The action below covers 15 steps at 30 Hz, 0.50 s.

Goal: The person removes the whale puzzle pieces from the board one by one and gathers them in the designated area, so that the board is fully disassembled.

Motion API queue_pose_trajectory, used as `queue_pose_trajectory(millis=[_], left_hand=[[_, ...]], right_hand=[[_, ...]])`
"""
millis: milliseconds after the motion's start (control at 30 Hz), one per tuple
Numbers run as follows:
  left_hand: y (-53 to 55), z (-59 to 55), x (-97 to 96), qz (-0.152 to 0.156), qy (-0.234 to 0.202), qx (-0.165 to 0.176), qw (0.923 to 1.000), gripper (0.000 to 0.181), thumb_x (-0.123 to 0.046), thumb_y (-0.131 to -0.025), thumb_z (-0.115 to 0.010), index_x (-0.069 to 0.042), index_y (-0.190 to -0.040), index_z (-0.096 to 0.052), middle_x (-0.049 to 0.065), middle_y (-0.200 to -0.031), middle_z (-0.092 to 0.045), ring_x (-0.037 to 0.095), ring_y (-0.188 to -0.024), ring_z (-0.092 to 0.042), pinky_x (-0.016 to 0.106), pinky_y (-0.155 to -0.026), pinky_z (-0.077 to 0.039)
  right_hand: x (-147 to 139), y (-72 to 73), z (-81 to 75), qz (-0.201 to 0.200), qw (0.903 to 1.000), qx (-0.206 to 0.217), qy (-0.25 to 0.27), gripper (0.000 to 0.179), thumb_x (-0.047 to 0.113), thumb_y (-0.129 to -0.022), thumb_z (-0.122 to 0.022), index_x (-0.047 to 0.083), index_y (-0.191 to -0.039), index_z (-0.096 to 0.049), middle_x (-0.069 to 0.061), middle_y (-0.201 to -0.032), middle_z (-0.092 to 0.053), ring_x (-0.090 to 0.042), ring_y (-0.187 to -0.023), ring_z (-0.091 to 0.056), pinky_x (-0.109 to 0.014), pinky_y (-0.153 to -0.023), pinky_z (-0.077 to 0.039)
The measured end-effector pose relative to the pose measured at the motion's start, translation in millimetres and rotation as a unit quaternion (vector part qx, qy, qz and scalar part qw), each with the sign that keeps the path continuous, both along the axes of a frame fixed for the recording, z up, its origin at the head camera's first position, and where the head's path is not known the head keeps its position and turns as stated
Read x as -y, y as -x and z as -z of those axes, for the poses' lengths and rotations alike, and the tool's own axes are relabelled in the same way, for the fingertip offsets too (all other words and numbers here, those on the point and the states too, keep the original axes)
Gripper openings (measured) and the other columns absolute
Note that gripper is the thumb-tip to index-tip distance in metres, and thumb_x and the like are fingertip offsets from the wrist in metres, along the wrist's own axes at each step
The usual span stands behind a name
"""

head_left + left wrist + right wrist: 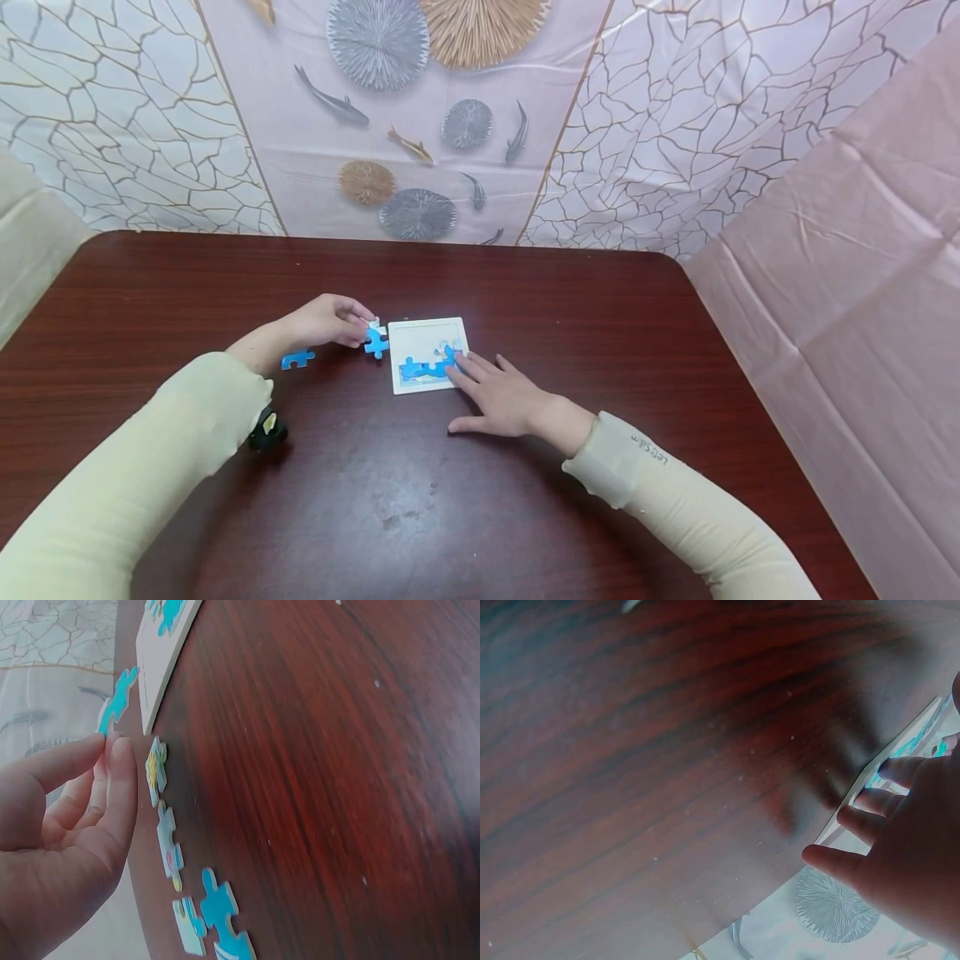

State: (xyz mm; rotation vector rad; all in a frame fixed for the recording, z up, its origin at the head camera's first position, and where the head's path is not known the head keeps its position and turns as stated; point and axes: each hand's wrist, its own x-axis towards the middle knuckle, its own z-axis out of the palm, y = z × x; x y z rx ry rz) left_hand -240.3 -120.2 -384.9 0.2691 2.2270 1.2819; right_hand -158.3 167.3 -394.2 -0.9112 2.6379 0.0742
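A blue jigsaw puzzle piece (377, 342) is pinched between the thumb and fingertips of my left hand (333, 321), just left of the puzzle tray (429, 322). The left wrist view shows that same puzzle piece (120, 701) held up off the table. Inside the white-framed tray, several joined blue pieces (423, 369) fill the lower part and right side, while the upper left is bare board. My right hand (501, 395) lies with fingers spread at the tray's right edge, its fingertips over the pieces there. In the right wrist view the right hand (900, 832) has straight fingers along the frame.
Loose puzzle pieces lie in a row on the table beneath my left hand, among them a blue one (219, 900) and a pale one (169, 840). A black object (267, 429) is by the left sleeve. A patterned cloth (420, 125) hangs behind the dark table (570, 333).
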Motion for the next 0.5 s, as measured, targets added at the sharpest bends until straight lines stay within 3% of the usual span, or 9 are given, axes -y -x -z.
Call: queue_pose_trajectory(millis=[500], left_hand=[[-8.8, 6.0, 30.2, 0.002, 0.001, 0.006, 1.0, 0.038, -0.009, -0.093, -0.055, 0.01, -0.126, -0.048, 0.025, -0.115, -0.059, 0.011, -0.083, -0.063, 0.03, -0.082, -0.056]], right_hand=[[0.6, -0.4, -1.2, 0.003, 1.0, 0.003, -0.003, 0.082, 0.064, -0.087, -0.045, 0.016, -0.15, -0.022, -0.006, -0.158, -0.015, -0.022, -0.146, -0.013, -0.055, -0.115, -0.018]])
